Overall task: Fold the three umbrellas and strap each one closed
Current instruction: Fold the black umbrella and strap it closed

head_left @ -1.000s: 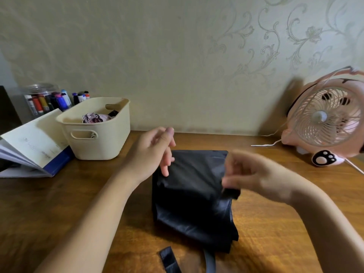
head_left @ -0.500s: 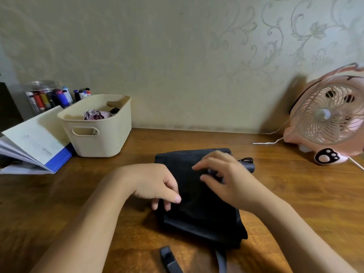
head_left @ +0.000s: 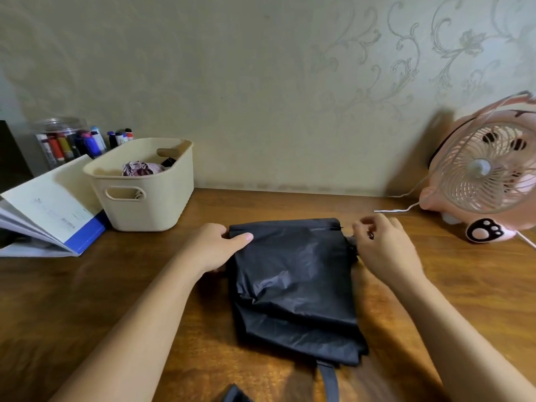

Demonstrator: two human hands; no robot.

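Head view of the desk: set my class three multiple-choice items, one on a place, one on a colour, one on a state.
1. Where does the cream basket stand?
A) left of the black umbrella, near the wall
B) at the desk's near edge
C) on the floor

2. What colour is the fan?
A) blue
B) pink
C) green

3. What is the left hand doing?
A) holding a marker
B) lying flat on bare wood
C) holding the umbrella's far left corner

Answers: 1 A, it sits by the wall on the umbrella's left. 2 B, its cage and body are pink. 3 C, its thumb lies on the fabric there.
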